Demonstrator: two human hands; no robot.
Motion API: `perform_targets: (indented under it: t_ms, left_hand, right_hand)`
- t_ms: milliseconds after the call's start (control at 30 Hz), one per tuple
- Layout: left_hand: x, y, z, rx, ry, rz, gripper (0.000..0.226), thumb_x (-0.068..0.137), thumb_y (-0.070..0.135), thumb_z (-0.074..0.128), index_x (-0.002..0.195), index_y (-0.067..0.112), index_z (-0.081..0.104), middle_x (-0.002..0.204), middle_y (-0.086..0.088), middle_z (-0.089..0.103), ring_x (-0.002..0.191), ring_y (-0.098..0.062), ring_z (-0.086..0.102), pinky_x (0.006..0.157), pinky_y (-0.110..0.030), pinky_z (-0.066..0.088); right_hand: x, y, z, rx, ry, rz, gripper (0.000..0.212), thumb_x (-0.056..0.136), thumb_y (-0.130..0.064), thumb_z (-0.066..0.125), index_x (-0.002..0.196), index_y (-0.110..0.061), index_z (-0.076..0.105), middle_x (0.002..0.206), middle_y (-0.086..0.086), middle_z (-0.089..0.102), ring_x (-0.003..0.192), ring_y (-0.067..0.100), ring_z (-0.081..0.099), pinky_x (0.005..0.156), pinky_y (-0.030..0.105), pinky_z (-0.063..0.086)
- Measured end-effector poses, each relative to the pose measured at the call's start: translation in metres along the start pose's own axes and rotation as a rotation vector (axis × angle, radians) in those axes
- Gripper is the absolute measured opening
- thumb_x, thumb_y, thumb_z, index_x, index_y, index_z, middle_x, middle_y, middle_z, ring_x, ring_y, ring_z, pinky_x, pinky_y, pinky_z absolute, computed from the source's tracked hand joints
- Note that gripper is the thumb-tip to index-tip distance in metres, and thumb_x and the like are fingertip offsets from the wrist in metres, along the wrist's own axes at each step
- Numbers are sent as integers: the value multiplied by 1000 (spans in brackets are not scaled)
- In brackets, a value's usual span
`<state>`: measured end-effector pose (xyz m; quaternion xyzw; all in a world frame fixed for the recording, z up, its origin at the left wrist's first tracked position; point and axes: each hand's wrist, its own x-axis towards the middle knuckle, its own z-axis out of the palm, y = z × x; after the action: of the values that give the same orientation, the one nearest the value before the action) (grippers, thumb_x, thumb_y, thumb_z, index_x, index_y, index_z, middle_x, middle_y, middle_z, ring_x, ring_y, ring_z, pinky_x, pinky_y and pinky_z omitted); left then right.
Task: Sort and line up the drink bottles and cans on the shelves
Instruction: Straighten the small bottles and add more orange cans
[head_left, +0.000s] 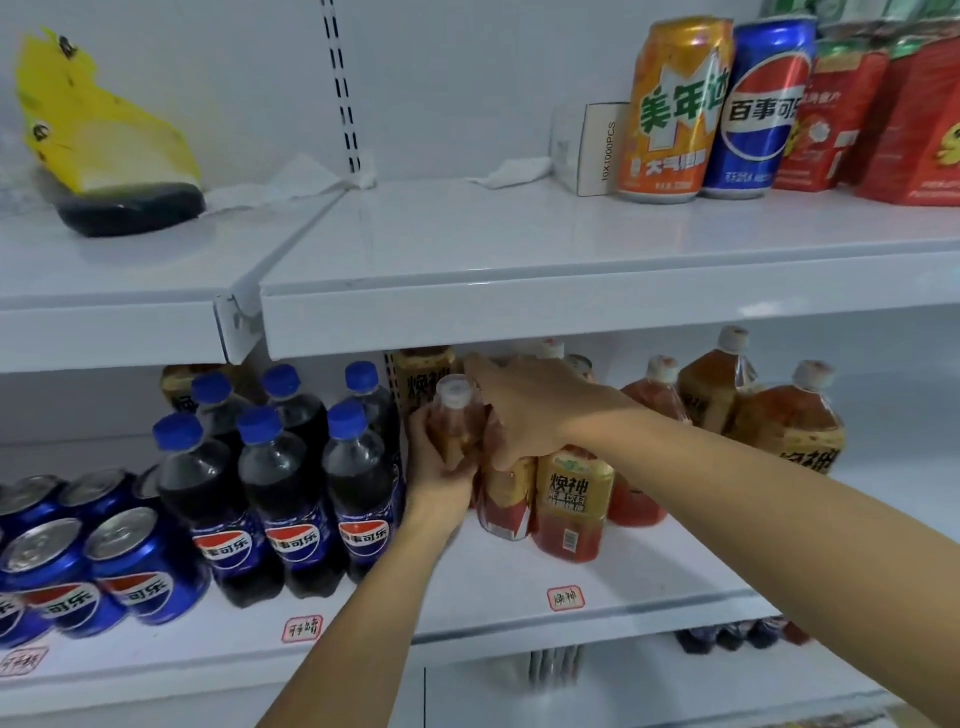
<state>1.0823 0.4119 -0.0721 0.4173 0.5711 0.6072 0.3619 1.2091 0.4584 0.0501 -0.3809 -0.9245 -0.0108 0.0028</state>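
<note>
On the middle shelf (519, 577), my left hand (441, 462) grips a tea bottle (456, 415) with a white cap, lifted and tilted. My right hand (524, 410) grips the top of another tea bottle (506, 499) standing just right of it. A yellow-labelled tea bottle (570, 504) stands beside that one. More tea bottles (789, 421) stand scattered to the right and behind. Dark cola bottles (275, 493) with blue caps stand in rows to the left, and blue cola cans (130, 561) at the far left.
On the upper shelf (519, 306) stand an orange can (672, 109), a blue cola can (758, 109), red cartons (883, 114) and a white box (592, 148). A yellow bag (93, 135) lies at its left. Price tags (565, 598) mark the shelf edge.
</note>
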Motion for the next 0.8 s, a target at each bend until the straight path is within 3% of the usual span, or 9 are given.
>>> perform_targets:
  t_ms: [67,133,233,300,367,500,667,800]
  left_hand:
    - [-12,-4,-1,52,59,73,77,85,9,76,138,49,38,138,12,57,124,0,57,107,-38,51]
    - [-30,-3,-4,127,112,117,82,88,9,73,148,47,33,148,6,53,135,-15,53,113,-47,45]
    - [-68,8,-9,241,221,209,83,93,5,69,157,34,25,157,5,41,144,-12,40,117,-30,35]
    - [-95,17,-10,253,251,320,80,93,7,69,154,37,27,156,10,38,141,0,37,112,-13,31]
    - [-115,23,-9,232,276,341,82,94,8,70,151,46,25,155,15,37,139,10,35,108,-6,30]
    - [-141,31,-4,196,290,324,84,92,7,72,156,39,27,157,14,38,145,-3,37,117,-30,39]
    - [-159,33,-16,201,147,292,84,89,11,72,154,44,29,153,18,43,143,-4,41,116,-33,41]
    - [-180,25,-30,59,164,224,80,90,-1,71,150,38,36,149,10,52,139,-7,49,113,-31,45]
  right_hand:
    - [-10,-7,-3,-33,23,7,102,67,-35,88,147,-21,27,84,-6,53,83,22,61,64,36,52]
    - [-22,-13,-2,-36,70,-5,91,68,-34,83,142,-28,30,89,-4,55,87,25,61,69,40,55]
    - [-44,-15,-6,46,153,-56,90,70,-35,79,144,-36,28,88,-7,59,83,22,60,67,40,54]
    - [-62,-12,-14,149,174,-66,92,74,-37,80,146,-41,24,88,-8,58,83,18,58,65,38,54]
    - [-77,-10,-22,237,186,-75,92,76,-42,80,146,-47,21,105,-5,63,97,19,59,73,42,57]
    - [-96,-11,-30,314,250,-114,88,77,-50,79,145,-49,23,124,-4,65,108,22,62,83,47,58]
    - [-108,-8,-25,406,379,-139,75,81,-51,77,140,-45,32,116,-5,69,99,22,67,85,48,59]
    - [-111,-15,-23,446,440,-175,72,78,-55,75,139,-36,42,116,-6,68,101,21,67,85,44,58]
